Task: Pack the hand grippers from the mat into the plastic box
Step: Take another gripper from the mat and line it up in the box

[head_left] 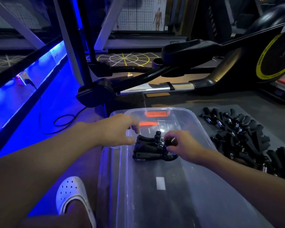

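left hand (pixel 117 129): arm stretched across the left rim of the plastic box (pixel 171 208), fingers curled beside the handle ends; grip unclear
right hand (pixel 183 145): reaching in from the right, fingertips pinching the spring end of the gripper bundle (pixel 146 151)
gripper bundle: on the box floor, far half
loose grippers (pixel 243 142): heaped on the mat (pixel 280 116), right of the box

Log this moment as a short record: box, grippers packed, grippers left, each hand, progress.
box: clear plastic, no lid on, left of the mat
stack: a few black grippers lying together in the box's far half
pile: many grippers on the mat
right hand: grips the stack's right end
left hand: fingers curled at the stack's left end; contact unclear
progress: most grippers not yet packed
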### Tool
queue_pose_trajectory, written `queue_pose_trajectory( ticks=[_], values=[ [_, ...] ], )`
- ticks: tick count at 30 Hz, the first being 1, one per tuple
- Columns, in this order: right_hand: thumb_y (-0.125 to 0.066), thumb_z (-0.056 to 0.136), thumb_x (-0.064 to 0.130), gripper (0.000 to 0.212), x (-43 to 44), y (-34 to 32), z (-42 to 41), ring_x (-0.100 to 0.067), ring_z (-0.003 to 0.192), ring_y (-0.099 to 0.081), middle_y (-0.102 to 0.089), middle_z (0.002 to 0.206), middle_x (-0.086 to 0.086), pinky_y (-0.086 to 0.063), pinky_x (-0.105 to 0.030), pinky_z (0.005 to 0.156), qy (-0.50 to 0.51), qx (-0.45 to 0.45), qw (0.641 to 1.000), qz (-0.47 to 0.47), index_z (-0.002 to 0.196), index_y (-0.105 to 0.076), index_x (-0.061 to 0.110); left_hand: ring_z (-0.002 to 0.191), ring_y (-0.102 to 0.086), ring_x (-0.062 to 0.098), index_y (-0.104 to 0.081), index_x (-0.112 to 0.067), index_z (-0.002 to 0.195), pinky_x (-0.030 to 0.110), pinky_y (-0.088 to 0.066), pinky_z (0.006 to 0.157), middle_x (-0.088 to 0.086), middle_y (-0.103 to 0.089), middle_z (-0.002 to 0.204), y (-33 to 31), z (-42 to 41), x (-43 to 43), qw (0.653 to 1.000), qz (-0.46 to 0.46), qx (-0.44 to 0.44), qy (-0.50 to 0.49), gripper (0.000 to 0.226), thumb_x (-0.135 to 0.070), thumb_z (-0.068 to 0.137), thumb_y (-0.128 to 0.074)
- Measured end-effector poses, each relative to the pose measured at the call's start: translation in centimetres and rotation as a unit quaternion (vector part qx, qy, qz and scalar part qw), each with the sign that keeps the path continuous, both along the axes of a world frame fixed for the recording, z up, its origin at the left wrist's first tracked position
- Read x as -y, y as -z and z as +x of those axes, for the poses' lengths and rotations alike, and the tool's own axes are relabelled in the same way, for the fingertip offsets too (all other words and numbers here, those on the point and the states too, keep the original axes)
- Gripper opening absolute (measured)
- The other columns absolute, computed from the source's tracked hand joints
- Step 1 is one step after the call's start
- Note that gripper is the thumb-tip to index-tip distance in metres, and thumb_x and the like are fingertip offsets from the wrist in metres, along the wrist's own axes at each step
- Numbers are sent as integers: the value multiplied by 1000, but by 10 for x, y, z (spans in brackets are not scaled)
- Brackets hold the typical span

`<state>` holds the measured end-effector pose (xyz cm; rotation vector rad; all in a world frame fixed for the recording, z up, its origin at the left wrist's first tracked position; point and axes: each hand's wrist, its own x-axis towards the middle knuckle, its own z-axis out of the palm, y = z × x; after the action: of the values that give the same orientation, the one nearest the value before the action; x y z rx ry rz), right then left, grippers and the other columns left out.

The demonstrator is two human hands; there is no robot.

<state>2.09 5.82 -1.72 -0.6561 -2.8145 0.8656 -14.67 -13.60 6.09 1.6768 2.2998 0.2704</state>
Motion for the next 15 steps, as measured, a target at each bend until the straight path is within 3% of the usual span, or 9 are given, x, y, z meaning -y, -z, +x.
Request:
queue_pose_trajectory(
  ticks=[3, 8, 11, 15],
  values=[
    [-69, 76, 5, 29, 0, 16, -8, -16, 66, -62, -63, 75, 3, -53, -27, 60, 6, 12, 1000, -22, 87, -60, 30, 93, -54, 13, -55, -29, 108, 35, -47, 87, -9, -55, 111, 7, -3, 3, 999, -38, -12, 0, 30, -37, 82, -69],
    [-68, 76, 4, 27, -4, 42, -17, -1, 62, -54, -57, 71, 14, -40, -9, 53, 4, 28, 999, -26, 86, -60, 28, 95, -53, 12, -50, -31, 108, 40, -49, 85, -17, -43, 111, 16, -10, 5, 999, -42, 7, 9, 41, -43, 76, -75],
    [-67, 75, 2, 25, -7, 48, -21, 2, 63, -52, -56, 71, 15, -40, -8, 54, -2, 34, 999, -11, 87, -65, 24, 97, -52, 11, -47, -33, 105, 40, -49, 85, -20, -38, 109, 20, -14, 5, 999, -42, 5, 16, 43, -47, 74, -74],
    [-67, 75, 2, 27, -14, 54, -25, -7, 65, -59, -61, 72, 9, -43, -11, 53, 1, 38, 999, -23, 82, -64, 28, 102, -49, 10, -44, -34, 107, 37, -47, 89, -18, -37, 116, 22, -16, 5, 998, -54, -3, 12, 46, -49, 75, -74]
  ],
)
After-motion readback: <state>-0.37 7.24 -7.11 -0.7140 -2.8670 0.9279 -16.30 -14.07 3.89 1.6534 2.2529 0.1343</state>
